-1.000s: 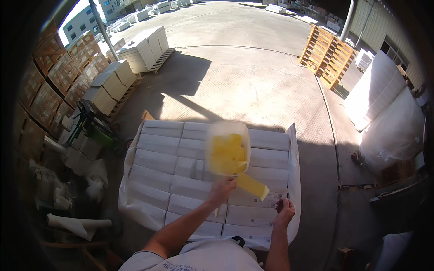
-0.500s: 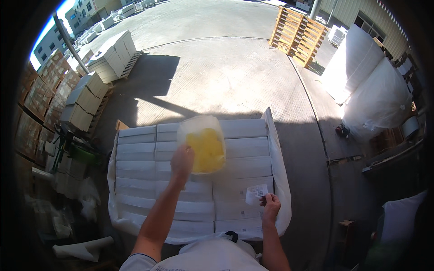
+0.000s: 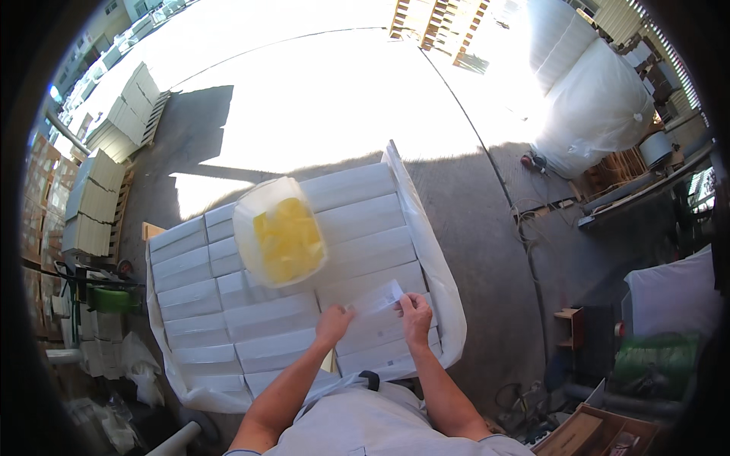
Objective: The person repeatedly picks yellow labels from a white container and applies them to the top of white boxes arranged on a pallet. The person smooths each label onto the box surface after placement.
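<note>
A small white printed label (image 3: 386, 295) is stretched between my two hands, above the stacked white boxes (image 3: 274, 328). My right hand (image 3: 415, 318) is closed in a pinch on its right end. The fingers of my left hand (image 3: 333, 325) are pressed together at its left end; the contact there is blurred. Beyond my left hand, a translucent plastic tub (image 3: 247, 247) rests on the boxes with yellow pieces (image 3: 290, 239) inside, and neither hand touches it. Under my left wrist a narrow yellowish piece (image 3: 328, 362) shows on the box tops.
White wrapping (image 3: 449, 327) edges the box stack, with an upright board (image 3: 403, 171) at its far right corner. Stacked pale slabs (image 3: 95, 201) stand at left. Large plastic-wrapped bundles (image 3: 601, 106) and a wooden pallet (image 3: 437, 23) are farther right. An open wooden box (image 3: 601, 429) lies at lower right.
My left hand has let go of the tub, now resting on the boxes, and has come back to the label. My right hand still holds the label. The view has turned rightward and downward.
</note>
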A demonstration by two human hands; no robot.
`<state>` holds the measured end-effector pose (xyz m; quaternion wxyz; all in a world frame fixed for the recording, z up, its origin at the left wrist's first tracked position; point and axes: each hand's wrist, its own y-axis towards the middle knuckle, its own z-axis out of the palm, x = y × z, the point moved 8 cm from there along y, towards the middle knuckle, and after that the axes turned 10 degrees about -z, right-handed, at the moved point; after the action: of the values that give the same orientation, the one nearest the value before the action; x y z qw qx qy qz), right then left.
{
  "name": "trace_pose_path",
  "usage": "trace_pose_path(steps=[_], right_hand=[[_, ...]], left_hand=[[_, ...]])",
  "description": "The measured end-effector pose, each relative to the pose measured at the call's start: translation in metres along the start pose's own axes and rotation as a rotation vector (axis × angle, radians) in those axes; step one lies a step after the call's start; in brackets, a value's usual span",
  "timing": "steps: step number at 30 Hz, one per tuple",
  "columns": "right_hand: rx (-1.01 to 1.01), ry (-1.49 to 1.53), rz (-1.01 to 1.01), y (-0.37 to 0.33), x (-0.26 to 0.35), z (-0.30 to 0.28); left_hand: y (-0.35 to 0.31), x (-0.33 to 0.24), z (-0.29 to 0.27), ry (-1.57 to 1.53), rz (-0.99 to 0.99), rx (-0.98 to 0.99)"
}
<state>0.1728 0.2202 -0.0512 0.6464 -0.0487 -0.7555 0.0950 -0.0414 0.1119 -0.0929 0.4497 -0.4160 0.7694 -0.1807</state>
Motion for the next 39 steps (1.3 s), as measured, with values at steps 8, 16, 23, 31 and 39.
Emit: trace_pose_path(steps=[8, 16, 23, 31, 39], right_hand=[[-0.042, 0.049, 0.089, 0.038, -0.034, -0.003], [-0.077, -0.425, 0.017, 0.107, -0.071, 0.006], [-0.106, -0.585, -0.045, 0.127, -0.073, 0.019], [-0.130, -0.760, -0.103, 0.129, -0.060, 0.028], [-0.135, -0.659, 0.005, 0.131, -0.062, 0.027]], left_hand=[[0.060, -0.002, 0.017, -0.187, 0.045, 0.067], [0.120, -0.033, 0.024, 0.031, 0.046, -0.121], [0.134, -0.044, 0.018, 0.209, -0.045, -0.148], [0.134, -0.046, 0.013, 0.239, -0.072, -0.136], [0.145, -0.037, 0.016, 0.185, -0.072, -0.101]])
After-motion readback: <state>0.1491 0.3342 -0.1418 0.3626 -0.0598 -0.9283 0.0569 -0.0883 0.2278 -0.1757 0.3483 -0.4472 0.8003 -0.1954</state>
